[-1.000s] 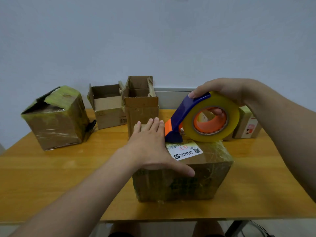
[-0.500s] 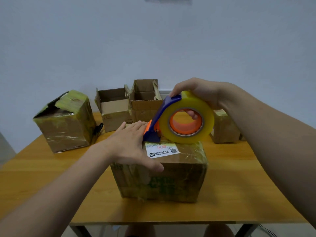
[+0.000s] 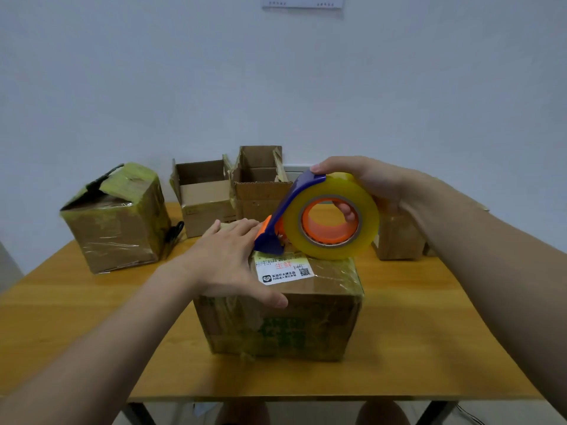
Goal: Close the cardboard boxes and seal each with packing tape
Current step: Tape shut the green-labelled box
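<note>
A pale, plain wall (image 3: pixel 276 72) fills the upper half of the view. Below it lies a smooth wooden worktop (image 3: pixel 92 317) with a yellow-orange grain. Near its front edge, in the middle, stands the closed cardboard box (image 3: pixel 291 320). It is squat and rectangular, and its brown sides are wrapped in wrinkled, glossy clear tape over blurred green print. At the back left sits a taller taped box (image 3: pixel 122 222), shiny with yellowed film, its top buckled and partly gaping. Two open boxes (image 3: pixel 202 194) of bare matt cardboard stand side by side at the back centre, flaps up. A small closed box (image 3: pixel 395 237) shows behind the right forearm.

The hands are apart. The left hand (image 3: pixel 227 259) lies flat on the front box's top, fingers straight, thumb reaching over the front edge. The right hand (image 3: pixel 365 179) grips the tape dispenser (image 3: pixel 294 207), fingers curled through the orange core of its thick, translucent yellowish tape roll (image 3: pixel 331 250). The blue plastic nose touches the box top beside the left fingers. A white printed label (image 3: pixel 283 269) is stuck flat on the lid.
</note>
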